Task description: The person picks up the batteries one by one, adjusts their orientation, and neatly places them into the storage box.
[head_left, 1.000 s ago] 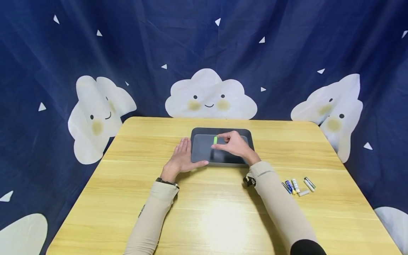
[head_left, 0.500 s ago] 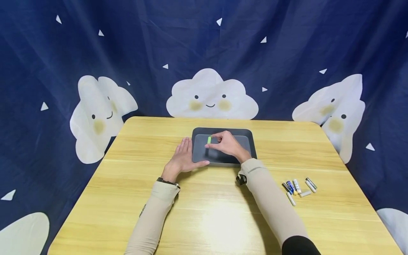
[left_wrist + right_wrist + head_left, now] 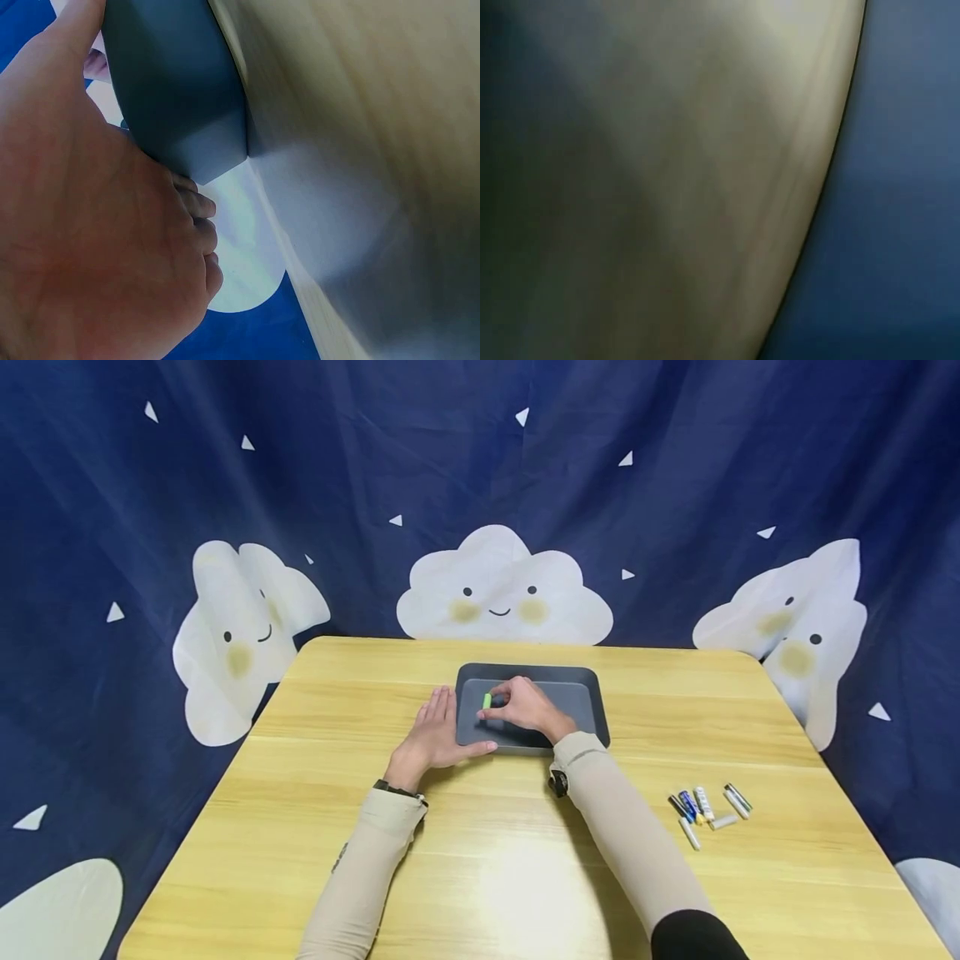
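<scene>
Between the thumb and fingers of my right hand (image 3: 522,705), a small green battery (image 3: 487,701) is pinched close to upright. It is low over the left part of a dark grey rectangular tray (image 3: 573,674); whether its lower end touches the tray floor I cannot tell. My left hand (image 3: 433,737) lies against the tray's left front corner, fingers straight along the left side and thumb along the front. In the left wrist view the left hand (image 3: 112,217) is beside the tray's outer wall (image 3: 180,90). The right wrist view is blurred and shows neither hand nor battery.
Several loose batteries (image 3: 702,803) lie in a group on the wooden table (image 3: 300,827), right of my right forearm. A dark blue curtain (image 3: 337,460) with white clouds hangs behind the table's far edge.
My right hand has carried the green battery leftward across the tray and lower towards its floor. The left hand keeps its place at the corner. The view has shifted slightly.
</scene>
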### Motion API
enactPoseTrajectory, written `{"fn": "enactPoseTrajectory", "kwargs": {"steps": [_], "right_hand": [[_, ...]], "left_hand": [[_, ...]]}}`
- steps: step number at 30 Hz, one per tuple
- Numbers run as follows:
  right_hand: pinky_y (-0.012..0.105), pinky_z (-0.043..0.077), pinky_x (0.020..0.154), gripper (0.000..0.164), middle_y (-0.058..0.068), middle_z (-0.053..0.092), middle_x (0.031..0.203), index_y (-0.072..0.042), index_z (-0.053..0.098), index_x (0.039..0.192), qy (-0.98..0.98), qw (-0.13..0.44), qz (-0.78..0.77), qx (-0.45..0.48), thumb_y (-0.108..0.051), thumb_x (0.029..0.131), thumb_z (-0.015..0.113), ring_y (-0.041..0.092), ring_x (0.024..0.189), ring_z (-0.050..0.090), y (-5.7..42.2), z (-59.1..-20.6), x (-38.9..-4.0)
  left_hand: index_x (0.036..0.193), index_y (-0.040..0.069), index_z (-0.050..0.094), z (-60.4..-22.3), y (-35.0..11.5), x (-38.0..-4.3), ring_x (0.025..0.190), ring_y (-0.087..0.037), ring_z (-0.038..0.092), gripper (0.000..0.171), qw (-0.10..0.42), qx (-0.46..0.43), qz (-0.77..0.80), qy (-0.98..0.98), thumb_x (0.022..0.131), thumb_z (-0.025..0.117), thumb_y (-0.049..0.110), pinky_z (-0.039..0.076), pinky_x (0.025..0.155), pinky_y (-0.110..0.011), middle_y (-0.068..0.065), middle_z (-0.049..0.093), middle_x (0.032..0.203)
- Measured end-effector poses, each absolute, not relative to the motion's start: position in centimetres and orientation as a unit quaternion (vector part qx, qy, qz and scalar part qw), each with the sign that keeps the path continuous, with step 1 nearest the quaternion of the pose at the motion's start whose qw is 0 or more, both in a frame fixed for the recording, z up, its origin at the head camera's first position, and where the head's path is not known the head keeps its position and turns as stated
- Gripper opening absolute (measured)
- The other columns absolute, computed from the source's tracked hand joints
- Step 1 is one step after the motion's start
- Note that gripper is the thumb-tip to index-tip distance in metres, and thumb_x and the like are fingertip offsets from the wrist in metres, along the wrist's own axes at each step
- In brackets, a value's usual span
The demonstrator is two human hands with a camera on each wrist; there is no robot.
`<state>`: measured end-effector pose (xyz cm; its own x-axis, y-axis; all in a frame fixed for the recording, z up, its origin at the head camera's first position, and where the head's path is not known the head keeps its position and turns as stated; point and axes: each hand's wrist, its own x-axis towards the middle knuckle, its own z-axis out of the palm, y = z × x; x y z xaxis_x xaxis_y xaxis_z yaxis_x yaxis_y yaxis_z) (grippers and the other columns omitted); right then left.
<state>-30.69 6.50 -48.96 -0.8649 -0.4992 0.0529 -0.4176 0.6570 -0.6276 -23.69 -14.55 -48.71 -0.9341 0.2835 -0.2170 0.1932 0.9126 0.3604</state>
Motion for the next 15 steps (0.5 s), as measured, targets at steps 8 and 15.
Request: {"fn": "enactPoseTrajectory", "kwargs": {"steps": [8,15], "right_hand": [[0.023,0.035,0.053,0.033,-0.007,0.054,0.056,-0.019,0.072,0.076,0.919,0.065,-0.272,-0.278,-0.049,0.083,0.085,0.007,0.050,0.042,6.15,-49.18,-31.07],[0.024,0.043,0.061,0.034,-0.006,0.067,0.065,-0.019,0.079,0.086,0.928,0.076,-0.243,-0.272,-0.053,0.082,0.085,0.009,0.056,0.051,6.16,-49.27,-31.19]], "left_hand": [[0.163,-0.004,-0.003,-48.15,-14.48,-23.21,0.164,-0.035,-0.007,0.129,0.124,0.127,0.170,0.969,0.086,0.053,0.083,0.007,0.134,-0.053,-0.023,-0.006,0.174],[0.163,-0.004,-0.004,-48.05,-14.43,-23.18,0.164,-0.035,-0.007,0.129,0.126,0.127,0.164,0.970,0.087,0.052,0.083,0.007,0.134,-0.053,-0.022,-0.008,0.174]]}}
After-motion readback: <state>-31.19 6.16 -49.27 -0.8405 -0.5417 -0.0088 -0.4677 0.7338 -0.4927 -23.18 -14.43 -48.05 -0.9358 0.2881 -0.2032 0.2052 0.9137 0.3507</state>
